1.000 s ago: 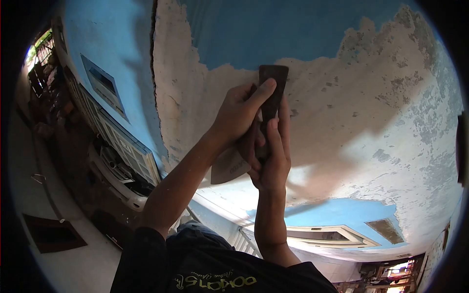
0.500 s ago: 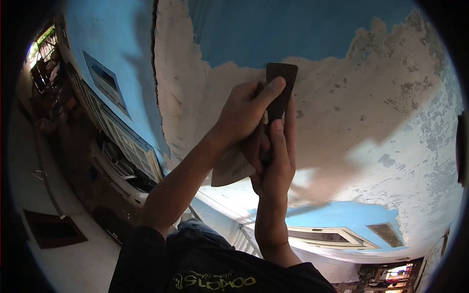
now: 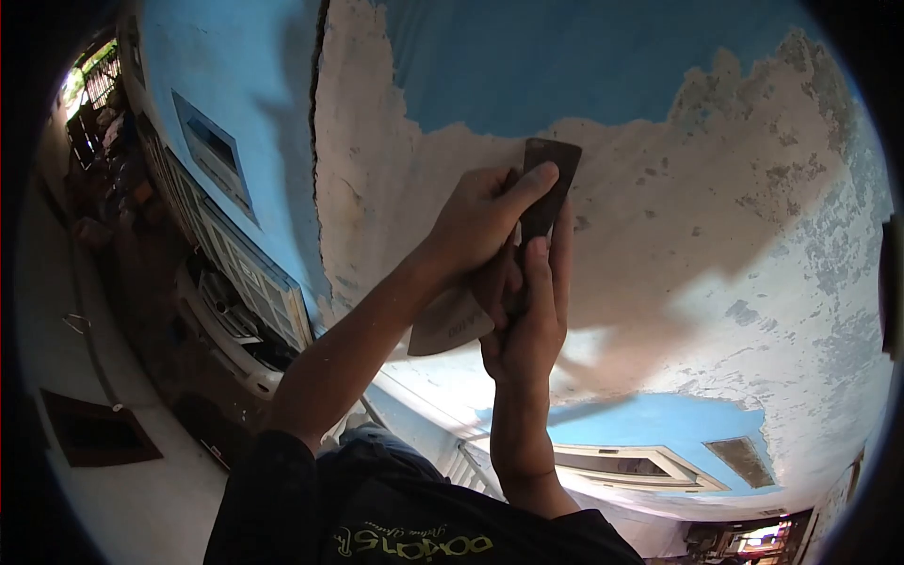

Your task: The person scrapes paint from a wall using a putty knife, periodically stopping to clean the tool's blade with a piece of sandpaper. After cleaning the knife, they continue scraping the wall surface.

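Both hands are raised together in front of the patchy wall [image 3: 659, 254]. My left hand [image 3: 485, 217] has its thumb pressed on the face of a dark flat piece [image 3: 556, 158], which looks like a block or folded sandpaper. Below it, my right hand [image 3: 537, 315] has its fingers closed round the lower part of the same piece. A loose sheet of sandpaper [image 3: 447, 325] with printing on its back hangs from between the hands, under my left wrist. How the sheet joins the dark piece is hidden by the fingers.
Blue paint [image 3: 527, 66] remains above a ragged edge of bare plaster. A long dark crack [image 3: 314, 141] runs down at the left. Beyond it are a framed window [image 3: 250, 264] and a parked vehicle [image 3: 221, 311]. Another window frame [image 3: 640, 463] is at the lower right.
The view has shifted slightly, so the wall crack and left window appear further right. The dark piece and my left hand sit slightly lower and further right; both hands keep their hold.
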Motion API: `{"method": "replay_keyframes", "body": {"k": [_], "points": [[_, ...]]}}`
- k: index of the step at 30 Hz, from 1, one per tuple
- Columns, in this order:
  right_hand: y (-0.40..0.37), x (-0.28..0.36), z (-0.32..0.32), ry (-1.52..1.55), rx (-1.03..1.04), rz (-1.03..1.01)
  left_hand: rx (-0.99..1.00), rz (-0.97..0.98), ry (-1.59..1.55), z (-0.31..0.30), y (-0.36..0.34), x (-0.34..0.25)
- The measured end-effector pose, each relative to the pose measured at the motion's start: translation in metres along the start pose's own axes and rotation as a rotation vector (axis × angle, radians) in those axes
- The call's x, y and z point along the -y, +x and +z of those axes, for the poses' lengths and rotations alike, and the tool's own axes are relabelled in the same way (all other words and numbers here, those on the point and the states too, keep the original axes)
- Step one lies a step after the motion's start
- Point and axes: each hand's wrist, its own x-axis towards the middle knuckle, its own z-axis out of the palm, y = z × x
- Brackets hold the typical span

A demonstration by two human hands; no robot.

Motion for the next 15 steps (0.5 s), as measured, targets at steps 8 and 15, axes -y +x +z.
{"method": "replay_keyframes", "body": {"k": [8, 15], "points": [[0.01, -0.002, -0.013, -0.011, 0.089, -0.012, -0.045, 0.092, -0.011, 0.006, 0.003, 0.004], [0.011, 0.01, -0.007, -0.041, 0.082, 0.007, -0.041, 0.023, -0.027, 0.005, 0.005, -0.002]]}}
